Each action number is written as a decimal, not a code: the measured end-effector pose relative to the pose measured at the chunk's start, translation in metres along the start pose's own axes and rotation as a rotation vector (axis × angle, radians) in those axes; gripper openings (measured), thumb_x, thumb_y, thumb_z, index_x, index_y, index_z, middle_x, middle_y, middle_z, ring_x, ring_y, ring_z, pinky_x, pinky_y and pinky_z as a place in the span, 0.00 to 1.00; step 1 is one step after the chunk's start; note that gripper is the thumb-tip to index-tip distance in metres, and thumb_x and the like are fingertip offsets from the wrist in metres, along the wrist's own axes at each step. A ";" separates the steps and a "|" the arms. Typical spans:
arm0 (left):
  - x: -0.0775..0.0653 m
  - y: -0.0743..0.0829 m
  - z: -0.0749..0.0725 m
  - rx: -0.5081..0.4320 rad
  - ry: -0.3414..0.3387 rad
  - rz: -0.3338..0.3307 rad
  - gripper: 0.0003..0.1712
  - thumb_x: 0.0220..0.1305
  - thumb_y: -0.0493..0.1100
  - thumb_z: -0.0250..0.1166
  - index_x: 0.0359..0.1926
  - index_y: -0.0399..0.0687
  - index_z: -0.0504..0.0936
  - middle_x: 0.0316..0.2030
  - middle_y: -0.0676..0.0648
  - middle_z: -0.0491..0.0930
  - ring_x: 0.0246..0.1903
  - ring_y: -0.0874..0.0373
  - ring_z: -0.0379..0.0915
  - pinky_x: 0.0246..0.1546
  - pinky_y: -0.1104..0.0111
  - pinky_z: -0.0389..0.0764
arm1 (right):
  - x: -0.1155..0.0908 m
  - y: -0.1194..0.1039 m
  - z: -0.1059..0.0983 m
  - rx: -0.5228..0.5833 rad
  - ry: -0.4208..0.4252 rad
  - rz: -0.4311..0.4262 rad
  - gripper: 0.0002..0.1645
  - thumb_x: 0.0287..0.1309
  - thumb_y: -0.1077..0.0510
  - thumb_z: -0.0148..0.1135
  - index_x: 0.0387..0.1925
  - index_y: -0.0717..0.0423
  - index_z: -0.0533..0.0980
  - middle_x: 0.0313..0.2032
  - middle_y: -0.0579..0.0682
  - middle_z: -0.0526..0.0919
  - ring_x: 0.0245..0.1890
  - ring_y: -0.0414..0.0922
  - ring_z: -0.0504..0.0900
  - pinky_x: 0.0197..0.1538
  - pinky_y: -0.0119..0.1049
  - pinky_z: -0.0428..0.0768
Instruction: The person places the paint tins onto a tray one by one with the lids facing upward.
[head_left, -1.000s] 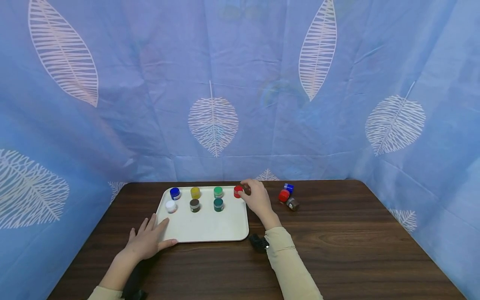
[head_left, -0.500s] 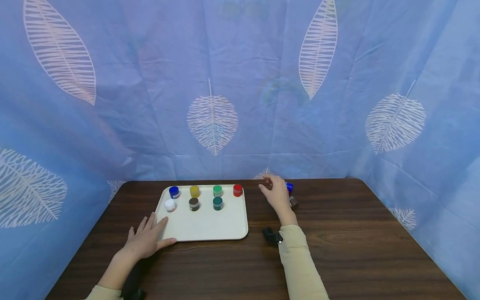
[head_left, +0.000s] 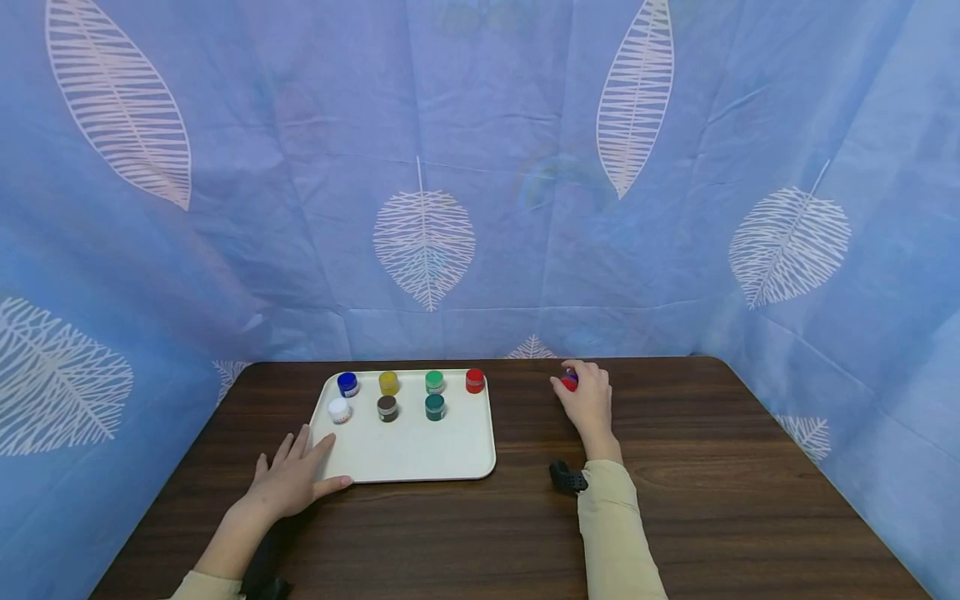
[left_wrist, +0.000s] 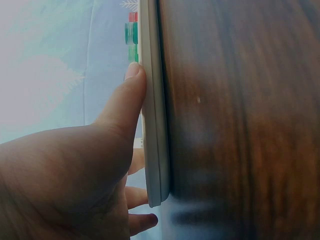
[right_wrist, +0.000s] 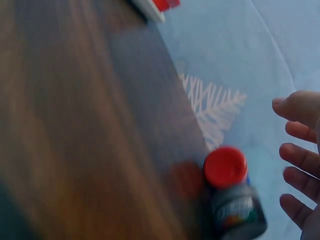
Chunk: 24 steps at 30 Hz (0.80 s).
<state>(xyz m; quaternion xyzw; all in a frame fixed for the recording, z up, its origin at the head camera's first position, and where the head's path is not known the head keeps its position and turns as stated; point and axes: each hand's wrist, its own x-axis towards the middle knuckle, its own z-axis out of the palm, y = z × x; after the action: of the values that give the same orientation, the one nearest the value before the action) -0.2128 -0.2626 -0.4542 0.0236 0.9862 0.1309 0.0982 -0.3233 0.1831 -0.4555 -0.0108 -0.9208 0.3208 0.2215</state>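
Since the earliest frame the right hand (head_left: pixel 588 400) has left the tray's red jar (head_left: pixel 475 381) and crossed to the loose jars, while the left hand (head_left: pixel 288 483) stays at the tray (head_left: pixel 420 454). The left fingers lie spread, thumb over the near rim, steadying it, it seems. The right fingers are curved and fairly wide, holding nothing that I can make out: from above they arch around the loose red jar (right_wrist: pixel 225 167), thumb on its near left, yet the wrist view shows a gap, so contact is uncertain. Just beside that jar, below the fingers in the wrist view, lies the dark jar (right_wrist: pixel 241 217); the blue jar (head_left: pixel 572 374) shows only partly between thumb and forefinger. Well to the left of these fingers, seven jars stand on the tray in two rows. The step in hand looks like picking up another jar for the tray; the next move calls for narrowing the right fingers on one jar without knocking its neighbours, then lifting it clear of the surface (head_left: pixel 487 533).
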 end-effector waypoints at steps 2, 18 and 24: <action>0.000 0.000 0.000 -0.002 0.001 0.001 0.56 0.55 0.78 0.55 0.73 0.45 0.59 0.73 0.23 0.43 0.70 0.22 0.39 0.60 0.24 0.43 | -0.002 0.008 -0.002 -0.011 -0.009 0.036 0.25 0.60 0.48 0.66 0.54 0.57 0.76 0.54 0.61 0.76 0.56 0.60 0.67 0.60 0.60 0.65; -0.001 0.000 0.000 0.000 0.011 0.011 0.56 0.56 0.77 0.55 0.73 0.45 0.60 0.72 0.23 0.44 0.70 0.21 0.39 0.60 0.23 0.44 | -0.010 0.042 -0.014 -0.081 -0.165 0.165 0.33 0.56 0.42 0.67 0.53 0.61 0.71 0.45 0.61 0.75 0.55 0.62 0.64 0.58 0.62 0.63; 0.000 0.000 0.001 0.002 0.000 0.001 0.57 0.55 0.78 0.55 0.73 0.45 0.60 0.73 0.23 0.43 0.70 0.22 0.39 0.60 0.24 0.43 | -0.010 0.047 -0.013 -0.104 -0.227 0.178 0.32 0.54 0.41 0.69 0.50 0.59 0.71 0.42 0.59 0.75 0.52 0.62 0.65 0.54 0.59 0.64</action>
<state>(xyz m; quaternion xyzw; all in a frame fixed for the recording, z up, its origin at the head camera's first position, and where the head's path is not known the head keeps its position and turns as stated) -0.2124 -0.2629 -0.4549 0.0243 0.9863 0.1300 0.0983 -0.3147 0.2260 -0.4784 -0.0678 -0.9508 0.2900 0.0856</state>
